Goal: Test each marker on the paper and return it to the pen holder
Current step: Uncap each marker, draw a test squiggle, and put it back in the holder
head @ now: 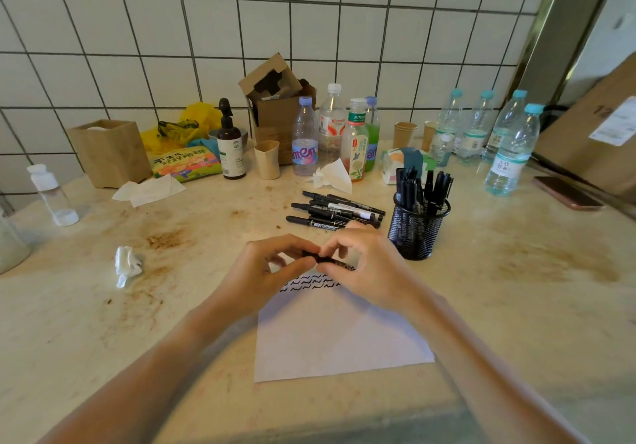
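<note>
Even, soft indoor light; strong wide-angle distortion.
You see wall tiles (213, 30) bowing toward the edges, faint shadows beneath both forearms, and blur along the bottom margin.

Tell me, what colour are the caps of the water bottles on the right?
Light blue caps on the water bottles, seen best in the head view.

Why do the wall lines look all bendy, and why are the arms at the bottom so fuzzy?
Head view: the wide lens curves the tile lines toward the edges; the forearms near the bottom edge are soft and smeared, while the marker pinched between the left hand and right hand looks sharper; light is even, with only faint shadows.
</note>
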